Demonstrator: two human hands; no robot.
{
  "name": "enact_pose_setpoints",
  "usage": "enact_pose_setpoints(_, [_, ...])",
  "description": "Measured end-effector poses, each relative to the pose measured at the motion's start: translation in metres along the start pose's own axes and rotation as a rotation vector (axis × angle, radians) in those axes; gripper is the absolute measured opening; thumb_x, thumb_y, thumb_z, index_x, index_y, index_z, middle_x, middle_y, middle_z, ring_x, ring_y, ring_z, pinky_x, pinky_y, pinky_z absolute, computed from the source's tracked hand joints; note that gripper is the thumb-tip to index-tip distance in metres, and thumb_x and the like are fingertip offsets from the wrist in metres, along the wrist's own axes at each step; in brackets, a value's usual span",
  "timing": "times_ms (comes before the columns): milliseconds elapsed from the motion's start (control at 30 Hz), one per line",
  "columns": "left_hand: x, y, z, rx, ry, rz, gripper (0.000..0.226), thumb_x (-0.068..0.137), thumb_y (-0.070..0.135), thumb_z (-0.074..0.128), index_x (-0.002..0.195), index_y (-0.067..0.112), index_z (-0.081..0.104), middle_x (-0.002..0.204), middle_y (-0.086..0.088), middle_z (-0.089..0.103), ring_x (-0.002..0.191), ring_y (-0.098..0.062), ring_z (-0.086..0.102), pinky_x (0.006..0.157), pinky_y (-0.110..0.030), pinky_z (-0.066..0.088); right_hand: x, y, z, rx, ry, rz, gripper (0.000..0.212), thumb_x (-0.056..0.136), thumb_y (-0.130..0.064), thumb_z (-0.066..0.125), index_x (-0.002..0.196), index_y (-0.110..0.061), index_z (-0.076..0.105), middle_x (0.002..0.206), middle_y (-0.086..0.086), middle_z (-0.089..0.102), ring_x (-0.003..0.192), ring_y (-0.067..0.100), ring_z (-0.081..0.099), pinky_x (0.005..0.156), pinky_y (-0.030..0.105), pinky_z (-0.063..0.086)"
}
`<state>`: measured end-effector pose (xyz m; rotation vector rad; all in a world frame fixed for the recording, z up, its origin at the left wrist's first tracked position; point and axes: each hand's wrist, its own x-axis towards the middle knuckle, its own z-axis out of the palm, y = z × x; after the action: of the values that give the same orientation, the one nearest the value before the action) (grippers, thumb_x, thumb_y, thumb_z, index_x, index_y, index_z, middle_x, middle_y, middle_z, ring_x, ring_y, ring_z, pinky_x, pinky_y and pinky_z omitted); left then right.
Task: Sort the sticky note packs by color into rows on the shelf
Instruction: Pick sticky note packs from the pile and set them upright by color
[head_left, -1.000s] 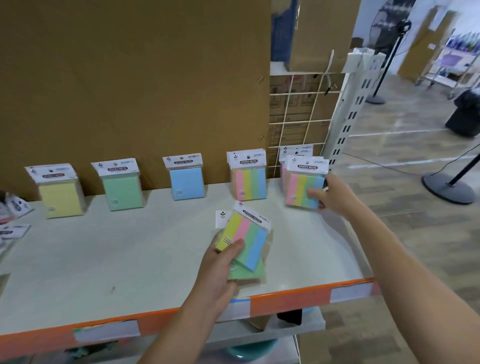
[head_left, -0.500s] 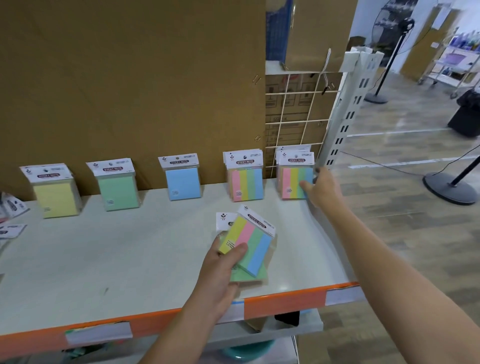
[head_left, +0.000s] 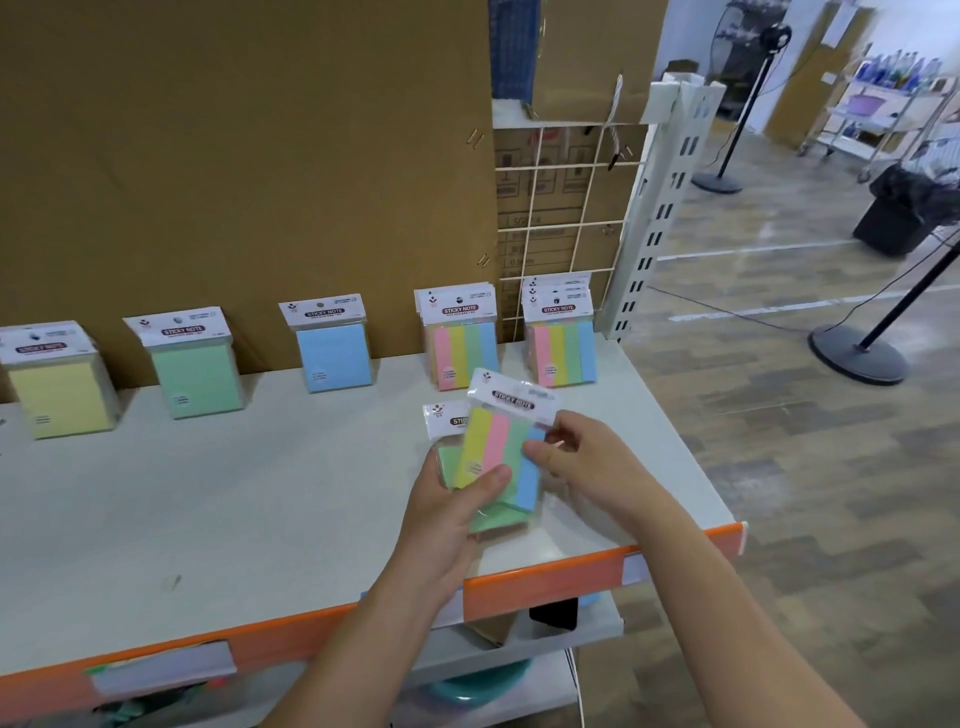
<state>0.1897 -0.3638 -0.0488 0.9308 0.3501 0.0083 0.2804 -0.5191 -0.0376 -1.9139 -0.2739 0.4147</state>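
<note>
Wide white shelf (head_left: 234, 493), orange edge (head_left: 545, 587) near; left grip (head_left: 447, 519), right grip (head_left: 587, 467) both clasping striped pack (head_left: 498, 452).

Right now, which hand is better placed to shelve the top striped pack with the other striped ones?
Probably right: the right hand pinches the striped pack, nearer the striped stacks; the left hand holds the green pack.

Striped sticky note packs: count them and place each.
3 fronts show: the held striped pack, in the left hand and right hand; the middle striped pack right of the blue pack; the end striped pack by the post. Others likely hide behind those two.
</note>
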Motion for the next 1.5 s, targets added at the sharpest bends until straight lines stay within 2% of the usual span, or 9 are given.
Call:
enact_pose_setpoints(333, [-0.002, -0.001, -0.004, 0.128, 0.075, -0.023, 0.041, 0.089, -0.007, 0.059, 0.117, 0.024, 0.064, 0.105, -0.005, 0.075, 0.097, -0.025, 0.073, 0.068, -0.037, 0.060, 0.095, 0.003, -0.059, -0.289, 0.399, 0.059, 0.032, 0.096, -0.015, 0.058, 0.126, -0.006, 0.052, 0.106, 0.012, 0.064, 0.086, 0.031, 0.063, 0.083, 0.042, 0.052])
enact_pose_setpoints(400, [-0.004, 0.000, -0.006, 0.150, 0.086, -0.007, 0.042, 0.089, -0.007, 0.059, 0.116, 0.025, 0.064, 0.104, -0.003, 0.076, 0.095, -0.023, 0.073, 0.066, -0.036, 0.059, 0.093, 0.008, -0.051, -0.316, 0.486, 0.075, 0.053, 0.093, -0.019, 0.065, 0.140, -0.009, 0.042, 0.123, 0.013, 0.060, 0.112, 0.033, 0.059, 0.097, 0.040, 0.045])
enact_pose_setpoints(500, [-0.003, 0.001, -0.011, 0.166, 0.124, 0.023, 0.041, 0.089, -0.007, 0.060, 0.114, 0.026, 0.064, 0.104, -0.003, 0.076, 0.094, -0.022, 0.073, 0.067, -0.034, 0.059, 0.078, 0.026, -0.028, -0.374, 0.551, -0.012, 0.070, 0.081, -0.024, 0.078, 0.139, -0.012, 0.041, 0.131, 0.013, 0.048, 0.119, 0.028, 0.050, 0.091, 0.032, 0.038])
enact_pose_setpoints(633, [-0.004, 0.002, -0.017, 0.225, 0.155, 0.060, 0.044, 0.084, -0.004, 0.068, 0.114, 0.027, 0.063, 0.105, -0.002, 0.075, 0.096, -0.023, 0.073, 0.081, -0.043, 0.059, 0.080, 0.033, -0.014, -0.575, 0.514, -0.103, 0.057, 0.079, -0.024, 0.078, 0.126, -0.017, 0.048, 0.126, 0.012, 0.043, 0.111, 0.030, 0.050, 0.082, 0.032, 0.039])
enact_pose_setpoints(900, [-0.010, 0.007, -0.024, 0.333, 0.211, 0.170, 0.036, 0.089, 0.007, 0.069, 0.109, 0.037, 0.062, 0.104, 0.012, 0.074, 0.097, -0.011, 0.072, 0.083, -0.036, 0.059, 0.062, 0.018, -0.004, -0.506, 0.502, -0.061, 0.040, 0.097, -0.029, 0.058, 0.133, -0.014, 0.051, 0.137, 0.010, 0.042, 0.114, 0.024, 0.055, 0.093, 0.035, 0.044])
enact_pose_setpoints(1033, [-0.015, 0.014, -0.029, 0.372, 0.248, 0.256, 0.029, 0.093, 0.013, 0.066, 0.106, 0.039, 0.061, 0.099, 0.018, 0.073, 0.092, -0.005, 0.072, 0.068, -0.022, 0.058, 0.017, 0.002, 0.023, -0.217, 0.306, -0.073, 0.009, 0.099, -0.028, 0.054, 0.100, -0.024, 0.063, 0.092, -0.008, 0.066, 0.079, 0.007, 0.062, 0.066, 0.016, 0.042])
enact_pose_setpoints(1133, [-0.021, 0.020, -0.035, 0.437, 0.274, 0.325, 0.031, 0.094, 0.016, 0.065, 0.109, 0.042, 0.057, 0.100, 0.025, 0.070, 0.092, 0.002, 0.069, 0.064, -0.014, 0.055, -0.012, -0.012, 0.050, 0.016, 0.057, -0.096, 0.015, 0.100, -0.027, 0.054, 0.090, -0.025, 0.066, 0.074, -0.008, 0.070, 0.053, 0.003, 0.055, 0.053, 0.017, 0.045])
enact_pose_setpoints(1233, [-0.028, 0.029, -0.047, 0.515, 0.287, 0.400, 0.036, 0.092, 0.014, 0.066, 0.114, 0.041, 0.055, 0.106, 0.024, 0.069, 0.096, 0.003, 0.067, 0.071, -0.017, 0.056, -0.022, -0.016, 0.077, 0.065, -0.142, -0.163, 0.005, 0.095, -0.023, 0.062, 0.098, -0.026, 0.065, 0.072, -0.009, 0.064, 0.061, 0.008, 0.056, 0.059, 0.021, 0.048])
enact_pose_setpoints(1500, [-0.065, 0.063, -0.120, 0.767, 0.486, 0.445, 0.024, 0.094, 0.012, 0.062, 0.096, 0.036, 0.063, 0.083, 0.011, 0.070, 0.077, 0.001, 0.065, 0.067, -0.014, 0.052, -0.002, -0.022, 0.141, 0.107, -0.154, -0.178, 0.028, 0.092, -0.017, 0.066, 0.093, -0.044, 0.058, 0.086, -0.015, 0.070, 0.073, 0.000, 0.066, 0.063, 0.015, 0.053])
